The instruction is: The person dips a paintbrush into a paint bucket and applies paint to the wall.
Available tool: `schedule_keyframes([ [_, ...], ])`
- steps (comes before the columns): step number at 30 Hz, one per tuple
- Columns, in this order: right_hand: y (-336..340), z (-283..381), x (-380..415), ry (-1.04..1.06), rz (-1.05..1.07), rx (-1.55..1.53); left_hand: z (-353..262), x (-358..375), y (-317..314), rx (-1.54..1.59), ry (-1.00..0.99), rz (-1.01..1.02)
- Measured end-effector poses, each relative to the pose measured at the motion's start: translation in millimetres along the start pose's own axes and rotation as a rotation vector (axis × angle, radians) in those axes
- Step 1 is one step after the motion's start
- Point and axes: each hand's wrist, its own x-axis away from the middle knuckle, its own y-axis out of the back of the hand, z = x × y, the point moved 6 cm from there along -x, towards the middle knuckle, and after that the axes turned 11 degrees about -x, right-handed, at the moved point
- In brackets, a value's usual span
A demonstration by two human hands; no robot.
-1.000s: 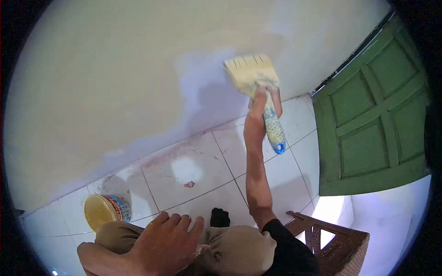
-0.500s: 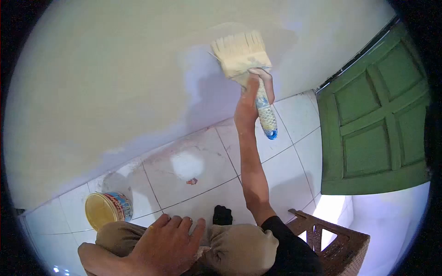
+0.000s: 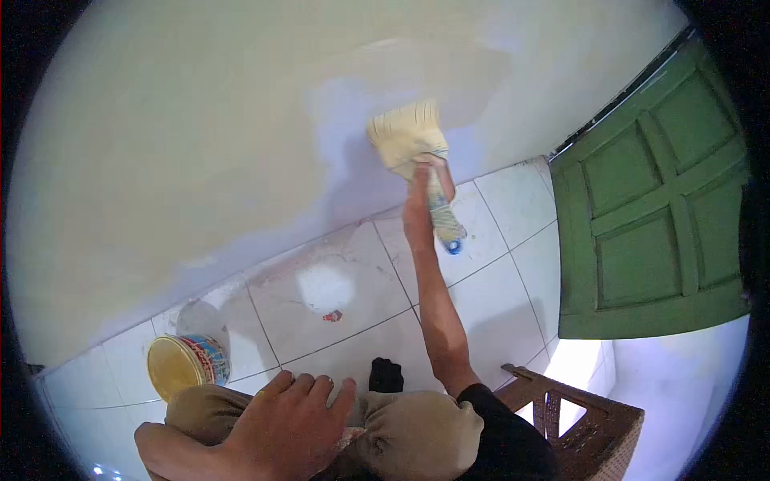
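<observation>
My right hand point(image 3: 429, 184) is wrapped round the handle of a wide paintbrush point(image 3: 407, 135). The bristles are coated in cream paint and lie against or close to the wall point(image 3: 200, 120); which of the two I cannot tell. Cream paint covers much of the wall, with a paler bluish patch around the brush and along the bottom. My left hand point(image 3: 293, 417) rests on my lap, palm down, its fingers apart and holding nothing. Beyond it on the left stands a paint bucket point(image 3: 212, 358), open at the top, with cream paint inside.
A green panelled door point(image 3: 642, 208) stands on the right. Below it is a brown woven chair or stool point(image 3: 597, 425). White floor tiles point(image 3: 345, 276) run along the wall, with a small red scrap point(image 3: 333, 316) on them. A black-covered foot point(image 3: 387, 375) shows near my knees.
My right hand has moved the brush down and slightly left, off the upper part of the wall. The left hand and the bucket have stayed where they were.
</observation>
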Motion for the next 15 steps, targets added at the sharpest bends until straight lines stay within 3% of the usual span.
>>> schedule_keyframes([
  [1, 4, -7, -2, -0.018, -0.028, -0.112, 0, -1, 0, 0.031, 0.011, 0.057],
  [3, 10, -13, 5, 0.023, -0.065, -0.002, -2, -2, -1, 0.043, 0.015, 0.054],
  [5, -3, 6, 11, -0.106, 0.102, 0.15, -3, -2, -5, 0.039, 0.016, 0.049],
  [7, -1, 28, 6, -0.063, 0.093, -0.008, -3, 2, -2, -0.009, -0.006, -0.109],
  [10, -9, 95, 9, -0.019, 0.026, -0.042, -3, -3, -1, 0.002, 0.014, -0.016],
  [15, -39, 129, -6, 0.088, 0.068, -0.083, -4, -4, 0, 0.023, 0.028, 0.0],
])
